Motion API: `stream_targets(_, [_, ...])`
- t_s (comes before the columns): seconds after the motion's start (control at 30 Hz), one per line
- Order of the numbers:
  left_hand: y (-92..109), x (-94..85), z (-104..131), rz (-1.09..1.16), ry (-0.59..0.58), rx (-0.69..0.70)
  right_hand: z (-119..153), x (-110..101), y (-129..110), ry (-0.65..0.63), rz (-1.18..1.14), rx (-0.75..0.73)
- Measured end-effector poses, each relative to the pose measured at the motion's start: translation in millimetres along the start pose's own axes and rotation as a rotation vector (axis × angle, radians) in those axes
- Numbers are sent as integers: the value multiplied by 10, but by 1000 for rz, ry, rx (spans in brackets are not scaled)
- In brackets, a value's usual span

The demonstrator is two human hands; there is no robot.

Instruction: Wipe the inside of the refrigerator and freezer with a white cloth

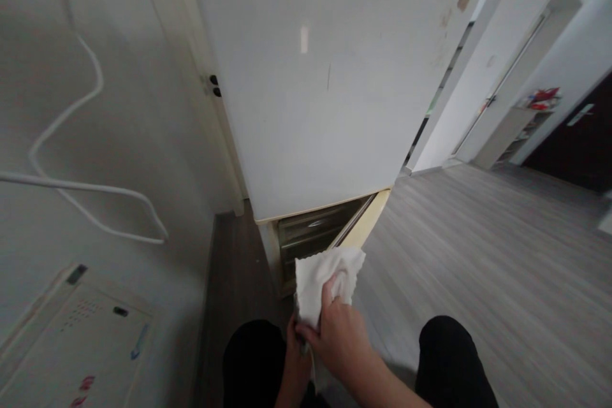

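My right hand (343, 335) holds a white cloth (315, 274) with a wavy edge, its index finger pressed onto it and its thumb bent below. The cloth lies over the near end of the ajar lower door (369, 220) of a white fridge (315, 108). Below the cloth, my left hand (297, 357) is closed, close to the right thumb; what its fingers grip is mostly hidden. Behind the door's edge, clear-fronted drawers (310, 233) show inside the lower compartment.
On the left wall hang a white cable (109, 188) and a panel box (81, 338). Grey wood-look floor (482, 248) spreads to the right, towards a shelf unit (511, 134) and a dark door (578, 134). My knees (452, 357) flank my hands.
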State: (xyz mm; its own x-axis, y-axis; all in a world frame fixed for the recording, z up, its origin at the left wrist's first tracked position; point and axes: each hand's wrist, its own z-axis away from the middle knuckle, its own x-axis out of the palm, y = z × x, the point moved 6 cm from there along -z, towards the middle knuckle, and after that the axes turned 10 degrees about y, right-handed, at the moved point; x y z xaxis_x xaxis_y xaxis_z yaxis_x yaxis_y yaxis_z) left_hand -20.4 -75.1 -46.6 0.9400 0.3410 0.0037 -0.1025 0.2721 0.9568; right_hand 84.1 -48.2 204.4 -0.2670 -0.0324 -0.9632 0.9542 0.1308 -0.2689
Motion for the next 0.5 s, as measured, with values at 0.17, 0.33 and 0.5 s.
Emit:
stream_targets(0.17, [80, -613, 40, 208, 80, -34, -499, 151, -460, 42, 104, -80])
stream_targets(0.33, [136, -877, 224, 220, 95, -107, -1063, 202, -787, 138, 147, -160])
stream_targets(0.5, [150, -1103, 277, 247, 6, -184, -1483, 247, -982, 148, 180, -166])
